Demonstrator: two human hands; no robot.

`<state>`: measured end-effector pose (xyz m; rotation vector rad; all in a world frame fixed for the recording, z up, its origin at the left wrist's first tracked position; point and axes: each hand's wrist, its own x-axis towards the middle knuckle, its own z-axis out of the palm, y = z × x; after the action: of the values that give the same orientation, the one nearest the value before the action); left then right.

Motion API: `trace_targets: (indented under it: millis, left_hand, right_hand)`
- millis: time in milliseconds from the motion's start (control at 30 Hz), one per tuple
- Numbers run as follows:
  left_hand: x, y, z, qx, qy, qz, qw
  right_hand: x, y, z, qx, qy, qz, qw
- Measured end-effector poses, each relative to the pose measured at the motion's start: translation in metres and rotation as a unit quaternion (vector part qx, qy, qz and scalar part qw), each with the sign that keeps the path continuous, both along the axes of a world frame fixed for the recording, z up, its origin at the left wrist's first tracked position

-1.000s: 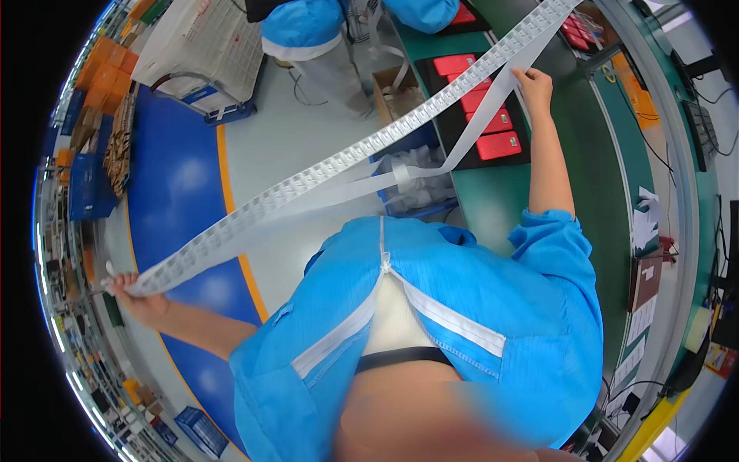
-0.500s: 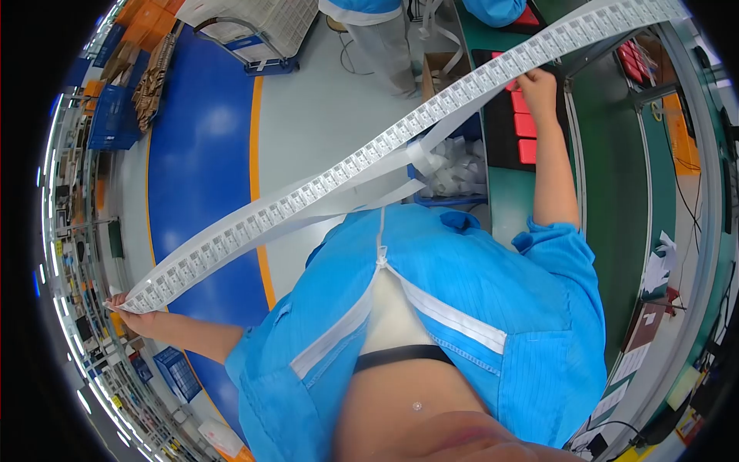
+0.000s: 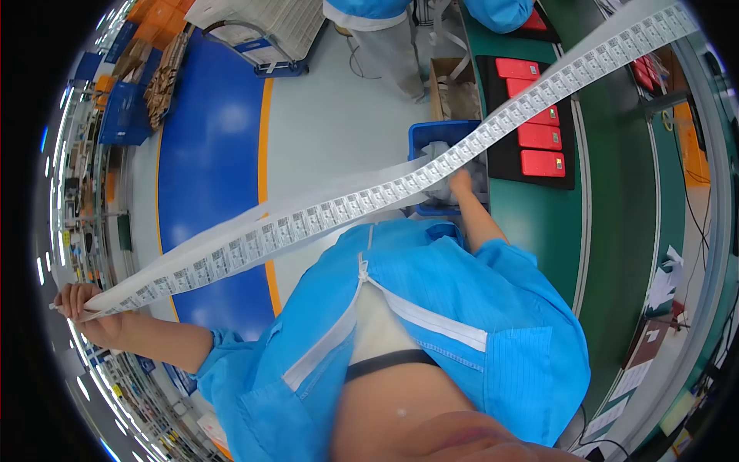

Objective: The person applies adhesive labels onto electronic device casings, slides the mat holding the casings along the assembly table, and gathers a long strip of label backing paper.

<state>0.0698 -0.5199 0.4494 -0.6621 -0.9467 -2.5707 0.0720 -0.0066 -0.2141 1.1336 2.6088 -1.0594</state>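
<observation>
A long white strip of printed labels (image 3: 354, 206) stretches diagonally across the view, from far left to the upper right. Its left end is in my left hand (image 3: 88, 308), with the fingers wrapped round it. My right hand (image 3: 460, 185) is low over the blue bin (image 3: 419, 137), right beside the strip's lower edge. The strip covers its fingertips, so what they hold, if anything, is hidden. Crumpled pale backing paper (image 3: 479, 173) lies in the bin. To the right, several flat red cases with small labels (image 3: 542, 163) lie on a black mat (image 3: 504, 173).
The green workbench (image 3: 531, 208) runs along my right, with a metal frame beyond it. A cardboard box (image 3: 440, 73) stands behind the bin. A co-worker in blue (image 3: 369, 15) is ahead. A crate on a trolley (image 3: 262, 31) and loaded racks stand leftward.
My right hand has come down from beside the red cases to the bin. My left hand has moved further left with the strip's end, and the strip now hangs lower across the middle.
</observation>
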Motion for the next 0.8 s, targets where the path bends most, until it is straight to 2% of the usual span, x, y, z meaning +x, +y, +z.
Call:
trace_targets:
  millis: [100, 167, 233, 300, 333, 433, 500, 533, 567, 600, 633, 667, 700, 733, 767, 800]
  left_hand:
    - [-0.01, -0.007, -0.004, 0.002, -0.01, -0.002, 1.0]
    - [-0.014, -0.008, -0.007, 0.008, -0.029, 0.008, 1.0]
    - [-0.014, -0.009, -0.008, 0.009, -0.026, 0.03, 0.999]
    - [-0.021, -0.019, -0.004, 0.006, -0.013, 0.011, 1.0]
    - [-0.021, -0.023, 0.0, -0.012, -0.011, -0.002, 1.0]
    - [-0.02, -0.026, -0.005, -0.021, -0.014, -0.023, 0.999]
    - [-0.025, -0.031, -0.012, -0.023, -0.011, -0.01, 1.0]
    - [-0.025, -0.028, -0.016, -0.006, -0.014, -0.02, 1.0]
    - [-0.025, -0.026, -0.018, 0.01, -0.013, -0.031, 0.999]
    - [-0.026, -0.03, -0.022, 0.002, -0.004, -0.022, 1.0]
    - [-0.028, -0.039, -0.025, -0.011, 0.002, -0.014, 1.0]
    - [-0.029, -0.044, -0.025, -0.025, 0.007, -0.007, 1.0]
    - [-0.032, -0.045, -0.025, -0.017, 0.008, -0.006, 1.0]
    - [-0.035, -0.046, -0.027, -0.01, 0.005, -0.007, 1.0]
    - [-0.038, -0.046, -0.028, -0.003, 0.0, -0.007, 1.0]
    - [-0.039, -0.043, -0.029, -0.006, 0.0, -0.009, 1.0]
  right_hand:
    - [0.02, 0.025, 0.141, 0.002, 0.171, -0.104, 0.98]
    - [0.018, 0.046, 0.203, 0.069, 0.414, -0.147, 0.896]
    - [0.017, 0.07, 0.263, -0.022, 0.438, -0.158, 0.885]
    - [0.017, 0.09, 0.292, -0.214, 0.236, -0.133, 0.939]
    - [0.016, 0.094, 0.285, -0.323, 0.239, -0.134, 0.906]
    - [0.027, 0.093, 0.237, -0.364, 0.213, -0.086, 0.903]
    - [0.039, 0.086, 0.224, -0.342, 0.115, -0.027, 0.932]
    - [0.045, 0.089, 0.228, -0.299, 0.12, -0.046, 0.946]
    - [0.052, 0.103, 0.228, -0.267, 0.252, -0.107, 0.924]
    - [0.049, 0.117, 0.252, -0.187, 0.378, -0.187, 0.888]
    - [0.042, 0.15, 0.252, -0.142, 0.528, -0.219, 0.808]
    - [0.038, 0.189, 0.274, -0.092, 0.552, -0.178, 0.809]
    - [0.019, 0.206, 0.306, 0.004, 0.565, -0.218, 0.796]
    - [0.007, 0.209, 0.349, 0.001, 0.564, -0.181, 0.806]
    - [-0.007, 0.231, 0.367, -0.007, 0.588, -0.118, 0.8]
    - [-0.019, 0.236, 0.392, -0.073, 0.592, -0.075, 0.799]
